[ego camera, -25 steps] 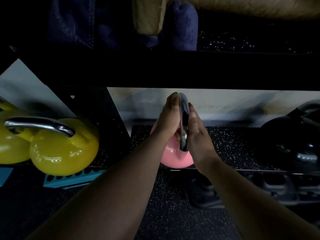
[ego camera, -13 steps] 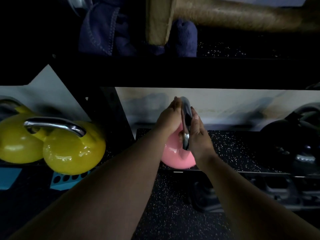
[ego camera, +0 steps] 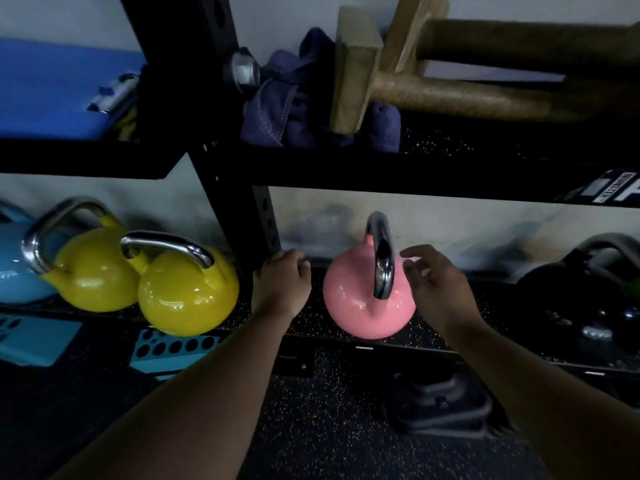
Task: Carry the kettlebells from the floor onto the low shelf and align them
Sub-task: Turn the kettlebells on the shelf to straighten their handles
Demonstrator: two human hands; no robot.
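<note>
- Pink kettlebell [ego camera: 369, 303] stands upright on the low shelf [ego camera: 311, 322] at the centre of the frame, its steel handle edge-on to the camera.
- Left hand [ego camera: 282, 284] sits left of it, fingers curled loosely, holding nothing, beside the black post [ego camera: 258, 216].
- Right hand [ego camera: 438, 284] hovers just right of the handle, fingers spread, gripping nothing.
- Two yellow kettlebells [ego camera: 188, 292] rest at lower left, touching each other.
- Black kettlebell [ego camera: 585, 292] sits at far right.

Bare speckled low shelf [ego camera: 491, 327] lies open between the pink steel-handled kettlebell [ego camera: 367, 299] and black kettlebells [ego camera: 575, 299]; the black upright post [ego camera: 266, 220] blocks the left end.
</note>
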